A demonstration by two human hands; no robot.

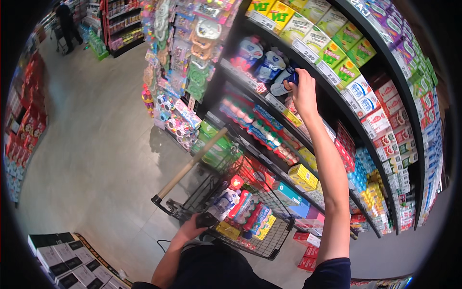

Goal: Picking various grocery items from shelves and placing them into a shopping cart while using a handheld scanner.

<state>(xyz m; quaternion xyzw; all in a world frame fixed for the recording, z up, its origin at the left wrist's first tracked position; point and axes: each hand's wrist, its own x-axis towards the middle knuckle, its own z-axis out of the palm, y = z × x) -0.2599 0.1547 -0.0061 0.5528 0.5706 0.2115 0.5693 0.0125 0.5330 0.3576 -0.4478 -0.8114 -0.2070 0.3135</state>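
My right hand [304, 94] reaches into a shelf and grips the dark blue top of a blue-and-white bottle [280, 85]. Two bagged products, one pink-and-white [249, 52] and one blue-and-white [271, 65], stand to the left of that bottle. Low in the view, my left hand [189, 230] holds a small black object [206, 219] whose kind I cannot tell. Just beyond it is a wire shopping cart [276, 249] with a wooden handle [193, 162]. Inside lie a white-and-blue pouch [225, 203], red-wrapped bottle packs [258, 216] and a yellow carton [265, 228].
Shelves of drink cartons [326, 54] rise on the right, with small-bottle packs [265, 132] below my right hand. Hanging toys [202, 54] flank the shelf. Stacked boxes [72, 258] stand at lower left. A person [66, 25] with a cart is far off.
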